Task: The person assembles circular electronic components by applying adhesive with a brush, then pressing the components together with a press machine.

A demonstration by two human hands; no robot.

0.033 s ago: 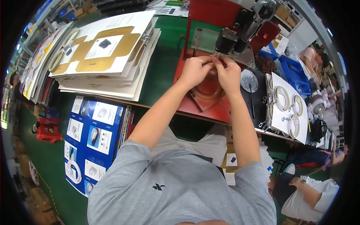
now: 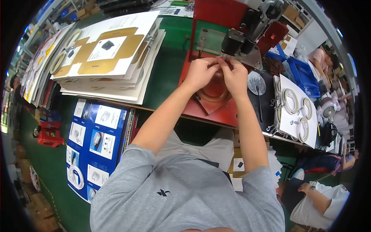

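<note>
My left hand and my right hand meet at the red press machine, just below its black head. Both sets of fingers are closed in a pinch, thumbs and fingertips together. Whatever lies between them is too small and covered to make out. Under my wrists a round, reddish-brown base shows on the press. A clear plate sits beside the press head, right of my fingertips.
Left stands a stack of printed card sheets; a blue printed sheet hangs below. To the right are a round clear dish, a thin black stick, a white board with tape rolls, and blue bins. Other people sit farther right.
</note>
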